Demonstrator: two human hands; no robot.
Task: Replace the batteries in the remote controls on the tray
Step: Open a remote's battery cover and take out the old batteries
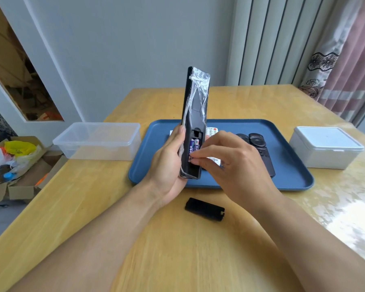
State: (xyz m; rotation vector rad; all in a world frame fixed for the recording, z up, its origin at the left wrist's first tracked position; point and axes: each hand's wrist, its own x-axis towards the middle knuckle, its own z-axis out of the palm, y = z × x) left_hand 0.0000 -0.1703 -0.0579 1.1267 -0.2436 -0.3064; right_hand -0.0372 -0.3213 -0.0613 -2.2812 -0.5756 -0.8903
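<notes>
Head view: wooden table (135, 239); left grip (167, 163) clamps remote (195, 114), right grip (230, 163) pinches batteries (193, 144).

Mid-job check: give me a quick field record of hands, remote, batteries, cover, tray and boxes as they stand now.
left hand: grips black remote upright, above the tray
right hand: fingertips at the batteries in the open compartment
batteries: two, purple, seated
cover: off, on the table near the tray
tray: blue, holds a white remote and dark remotes
clear box: left of tray, open
white box: right of tray, lidded
</notes>
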